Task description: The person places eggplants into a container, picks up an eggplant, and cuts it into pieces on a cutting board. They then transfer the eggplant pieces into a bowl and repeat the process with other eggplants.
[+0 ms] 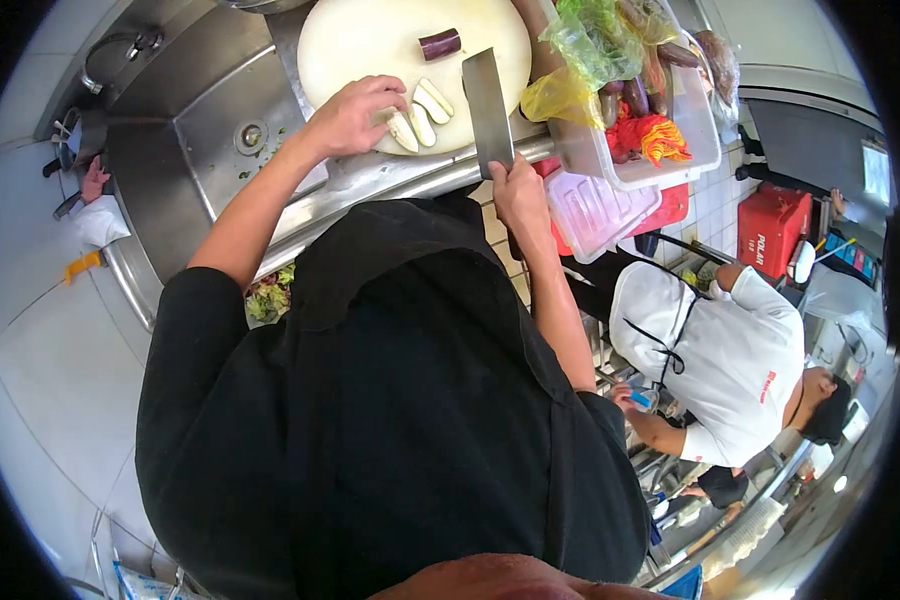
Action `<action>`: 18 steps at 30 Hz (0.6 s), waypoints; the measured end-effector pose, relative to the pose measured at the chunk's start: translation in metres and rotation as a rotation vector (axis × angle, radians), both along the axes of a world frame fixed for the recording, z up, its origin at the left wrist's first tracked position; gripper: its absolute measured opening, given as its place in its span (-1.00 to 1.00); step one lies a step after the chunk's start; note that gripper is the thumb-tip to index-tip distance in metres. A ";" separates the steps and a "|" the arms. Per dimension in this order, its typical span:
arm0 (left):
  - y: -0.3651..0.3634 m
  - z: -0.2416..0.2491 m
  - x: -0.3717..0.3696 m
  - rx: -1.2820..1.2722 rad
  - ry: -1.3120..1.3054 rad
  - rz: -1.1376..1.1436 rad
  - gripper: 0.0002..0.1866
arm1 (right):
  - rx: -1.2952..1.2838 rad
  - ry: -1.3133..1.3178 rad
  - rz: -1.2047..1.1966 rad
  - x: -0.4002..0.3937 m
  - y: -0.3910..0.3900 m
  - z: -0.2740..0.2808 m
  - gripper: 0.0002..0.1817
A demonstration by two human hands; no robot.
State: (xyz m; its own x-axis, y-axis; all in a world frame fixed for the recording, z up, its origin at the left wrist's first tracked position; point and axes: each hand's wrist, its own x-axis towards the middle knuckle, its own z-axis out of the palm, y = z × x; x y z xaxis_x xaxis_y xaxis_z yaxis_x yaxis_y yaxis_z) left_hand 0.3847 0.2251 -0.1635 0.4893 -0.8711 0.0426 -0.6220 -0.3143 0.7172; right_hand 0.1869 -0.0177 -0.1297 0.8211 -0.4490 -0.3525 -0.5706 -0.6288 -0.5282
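My right hand is closed round the handle of a cleaver, whose broad blade lies over the right part of a round white cutting board. On the board's front left, my left hand has its fingers bent beside several pale eggplant strips; its fingertips are at the leftmost strip, and whether they grip it is hard to tell. A short purple eggplant piece rests farther back on the board, apart from both hands.
Left of the board is a steel sink with a faucet. A plastic bin of eggplants and bags stands at the right, above a pink lid. A co-worker in white stands at the right.
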 end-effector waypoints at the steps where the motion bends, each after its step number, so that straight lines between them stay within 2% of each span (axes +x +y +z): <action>1: 0.002 0.000 -0.002 -0.005 -0.014 -0.005 -0.58 | -0.002 0.002 -0.003 0.000 0.000 -0.001 -0.57; 3: 0.002 -0.003 -0.006 -0.018 -0.042 -0.017 -0.54 | -0.008 0.005 -0.011 0.000 0.000 -0.001 -0.57; 6: -0.006 -0.002 -0.017 -0.008 -0.103 -0.001 -0.36 | -0.009 0.032 -0.022 0.000 0.001 0.000 -0.56; 9: -0.024 -0.004 -0.017 0.035 -0.366 -0.095 -0.20 | 0.007 0.047 -0.043 0.000 0.002 0.000 -0.57; 12: -0.044 -0.004 -0.010 0.083 -0.454 -0.205 -0.15 | 0.051 0.041 -0.058 0.001 0.003 0.006 -0.57; 13: -0.051 0.000 -0.004 0.133 -0.316 -0.260 -0.29 | 0.090 0.084 -0.086 0.002 0.002 0.006 -0.56; 16: -0.068 0.007 -0.008 0.344 -0.292 -0.155 -0.48 | 0.033 0.057 -0.056 0.001 0.004 0.009 -0.55; 17: -0.070 -0.013 -0.007 0.210 -0.330 -0.083 -0.59 | -0.022 -0.017 -0.070 -0.003 0.004 -0.001 -0.58; 18: -0.072 -0.017 -0.003 0.196 -0.284 -0.051 -0.59 | 0.018 0.036 -0.046 -0.003 0.003 -0.004 -0.52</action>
